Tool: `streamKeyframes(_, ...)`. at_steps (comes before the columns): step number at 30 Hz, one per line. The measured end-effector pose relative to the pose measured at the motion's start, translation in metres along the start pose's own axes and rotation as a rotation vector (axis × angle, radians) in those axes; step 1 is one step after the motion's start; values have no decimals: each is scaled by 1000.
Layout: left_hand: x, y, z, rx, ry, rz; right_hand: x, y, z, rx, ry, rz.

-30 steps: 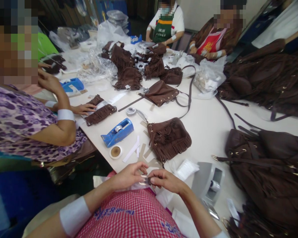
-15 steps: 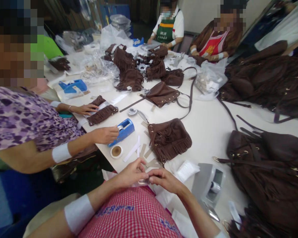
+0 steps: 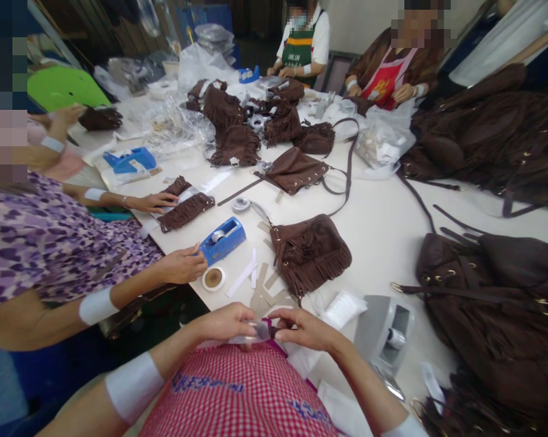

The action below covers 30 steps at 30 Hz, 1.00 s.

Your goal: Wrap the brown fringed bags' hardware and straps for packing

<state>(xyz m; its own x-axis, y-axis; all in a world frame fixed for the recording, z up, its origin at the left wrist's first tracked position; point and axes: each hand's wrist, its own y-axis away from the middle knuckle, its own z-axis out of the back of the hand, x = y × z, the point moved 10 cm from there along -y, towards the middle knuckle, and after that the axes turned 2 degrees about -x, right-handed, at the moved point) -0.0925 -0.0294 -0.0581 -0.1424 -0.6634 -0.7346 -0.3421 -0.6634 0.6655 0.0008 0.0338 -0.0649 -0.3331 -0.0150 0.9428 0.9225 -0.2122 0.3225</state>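
Note:
Close to the checked apron, my left hand (image 3: 228,321) is closed on a small piece of clear plastic (image 3: 259,331). My right hand (image 3: 303,329) pinches at the plastic's right end, where a small dark bit shows between thumb and fingers; what it is I cannot make out. Just beyond my hands lies a brown fringed bag (image 3: 311,252) on the white table. Beside my right forearm stands a grey tape dispenser (image 3: 383,334), with a white folded packet (image 3: 345,308) left of it.
On the left a co-worker's hand (image 3: 185,265) is by a blue tape dispenser (image 3: 223,241), the other on a fringed brown piece (image 3: 187,212). A tape roll (image 3: 213,278) and paper strips (image 3: 244,273) lie nearby. Brown bags (image 3: 496,315) are heaped right; two people sit across the table.
My left hand has shifted slightly left and down, and more of the clear plastic shows between my hands. The co-worker's hand has drawn back left from the blue dispenser's tape roll.

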Motion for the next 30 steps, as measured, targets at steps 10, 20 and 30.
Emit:
streamKeyframes(10, 1, -1, 8, 16, 14, -13, 5, 2, 7, -14, 246, -38)
streamKeyframes(20, 3, -11, 8, -19, -68, 6, 12, 0, 17, -76, 363, -39)
streamKeyframes(30, -9, -20, 10, -82, -219, -17, 13, -2, 21, -32, 283, -32)
